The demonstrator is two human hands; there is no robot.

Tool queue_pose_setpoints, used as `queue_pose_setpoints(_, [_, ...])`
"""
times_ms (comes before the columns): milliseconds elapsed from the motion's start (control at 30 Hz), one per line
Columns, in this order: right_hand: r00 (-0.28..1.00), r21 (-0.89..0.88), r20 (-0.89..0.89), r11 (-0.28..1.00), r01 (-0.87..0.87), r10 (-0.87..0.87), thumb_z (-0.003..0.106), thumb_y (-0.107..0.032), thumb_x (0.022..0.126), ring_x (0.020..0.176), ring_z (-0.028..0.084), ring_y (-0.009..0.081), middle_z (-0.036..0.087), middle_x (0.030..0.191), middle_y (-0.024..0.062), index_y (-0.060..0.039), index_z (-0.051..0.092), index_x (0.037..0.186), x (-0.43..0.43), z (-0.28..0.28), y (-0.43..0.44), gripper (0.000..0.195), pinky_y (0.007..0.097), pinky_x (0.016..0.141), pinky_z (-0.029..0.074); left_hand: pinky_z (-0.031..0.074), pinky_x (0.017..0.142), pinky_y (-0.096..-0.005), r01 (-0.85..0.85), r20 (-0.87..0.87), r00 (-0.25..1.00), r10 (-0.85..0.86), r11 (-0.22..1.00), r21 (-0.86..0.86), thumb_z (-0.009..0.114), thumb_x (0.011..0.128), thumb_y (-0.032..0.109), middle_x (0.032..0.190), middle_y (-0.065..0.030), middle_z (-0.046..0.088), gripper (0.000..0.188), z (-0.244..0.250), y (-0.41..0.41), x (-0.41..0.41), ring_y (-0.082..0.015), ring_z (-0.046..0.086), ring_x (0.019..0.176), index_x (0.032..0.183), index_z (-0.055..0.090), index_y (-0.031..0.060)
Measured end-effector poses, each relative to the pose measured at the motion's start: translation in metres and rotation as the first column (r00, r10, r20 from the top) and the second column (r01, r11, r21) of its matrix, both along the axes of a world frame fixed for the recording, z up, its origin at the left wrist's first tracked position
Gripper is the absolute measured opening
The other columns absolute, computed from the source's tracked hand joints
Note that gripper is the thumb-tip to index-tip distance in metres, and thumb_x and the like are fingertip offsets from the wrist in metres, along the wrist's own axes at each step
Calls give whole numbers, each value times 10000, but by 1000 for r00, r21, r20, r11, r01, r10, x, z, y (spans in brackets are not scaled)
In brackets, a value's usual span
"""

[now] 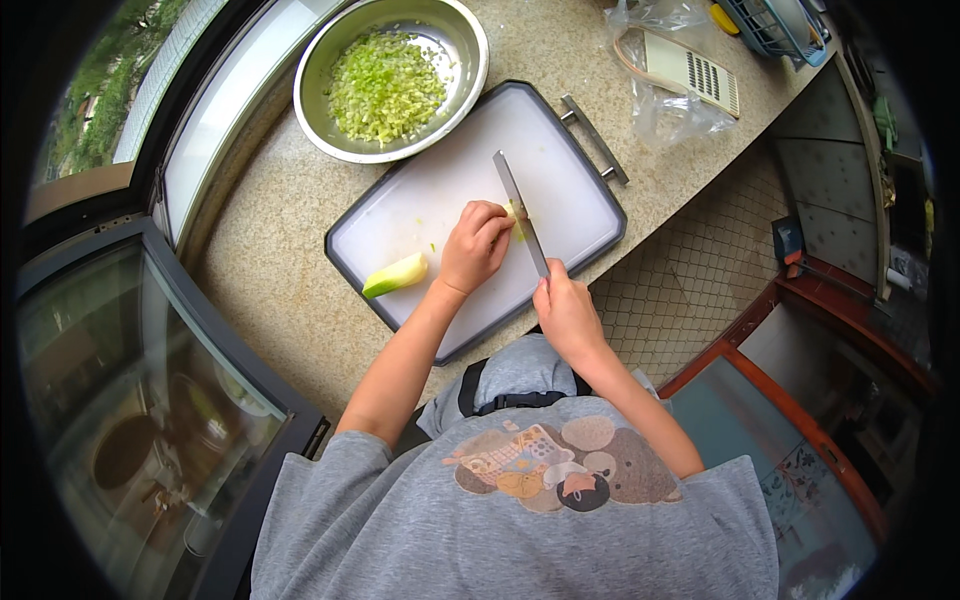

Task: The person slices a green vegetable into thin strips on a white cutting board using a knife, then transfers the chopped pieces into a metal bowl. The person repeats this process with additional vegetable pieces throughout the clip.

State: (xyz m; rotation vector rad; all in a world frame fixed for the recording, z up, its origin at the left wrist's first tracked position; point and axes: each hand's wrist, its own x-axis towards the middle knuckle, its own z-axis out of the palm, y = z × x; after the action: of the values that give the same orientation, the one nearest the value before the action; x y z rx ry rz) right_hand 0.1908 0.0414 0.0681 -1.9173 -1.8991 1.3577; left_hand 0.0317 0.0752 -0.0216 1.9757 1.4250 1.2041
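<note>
My right hand (568, 309) is closed around the handle of a kitchen knife (517, 201), whose blade points away from me across the white cutting board (577, 187). With bent fingers my left hand (478, 241) holds a small pale-green vegetable piece (513, 212) against the board, right beside the blade; the fingers partly hide it. A larger green and pale vegetable chunk (396, 275) lies at the board's left side. Beyond the board's far left edge, a steel bowl (466, 97) holds finely diced green vegetable (385, 86).
A slotted grater (694, 71) lies with clear plastic bags (660, 116) at the back right of the speckled countertop (262, 277). Behind them stands a blue basket (772, 34). An open window sash (217, 315) is at the left. The board's metal handle (594, 140) sticks out on the right.
</note>
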Motion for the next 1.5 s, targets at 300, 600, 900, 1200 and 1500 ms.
queue_pose_setpoints(300, [998, 86, -46, 995, 41, -38, 455, -123, 904, 735, 617, 447, 619, 718, 269, 39, 511, 1117, -14, -25, 23, 273, 521, 675, 472, 486, 716, -352, 19, -7, 1000, -19, 1000, 17, 662, 695, -44, 873, -88, 586, 173, -1, 3, 0, -276, 566, 835, 845, 603, 16])
queue_pose_setpoints(600, [992, 106, -64, 988, 111, -105, 469, -95, 901, 631, 610, 402, 575, 640, 241, 66, 521, 1077, 3, -13, 6, 244, 450, 571, 447, 477, 746, -358, -16, -73, 997, 22, 997, 79, 670, 702, -13, 875, -80, 598, 172, 2, 1, 1, -270, 572, 847, 862, 616, 23])
queue_pose_setpoints(900, [997, 103, -21, 992, 79, -77, 454, -121, 897, 751, 620, 440, 615, 720, 275, 57, 532, 1105, -6, -24, 23, 285, 502, 691, 476, 477, 754, -364, 0, -61, 998, 2, 1000, 18, 672, 710, -2, 881, -78, 606, 160, -2, 0, -1, -268, 576, 861, 860, 620, 19])
queue_pose_setpoints(1200, [991, 32, -100, 995, 97, -93, 459, -136, 899, 746, 616, 435, 610, 711, 270, 31, 550, 1093, 0, -8, 5, 272, 501, 684, 473, 480, 796, -380, -55, -144, 987, 69, 993, 103, 676, 717, 4, 936, -83, 616, 181, 1, -8, 1, -283, 582, 908, 893, 634, 12])
queue_pose_setpoints(1500, [999, 49, -12, 998, 43, -42, 458, -125, 899, 746, 618, 446, 615, 733, 284, 70, 537, 1084, -6, -15, 10, 280, 499, 685, 480, 493, 775, -358, -55, -31, 998, 56, 998, 17, 666, 716, -23, 896, -88, 621, 154, -1, -7, 0, -274, 589, 881, 865, 636, 0])
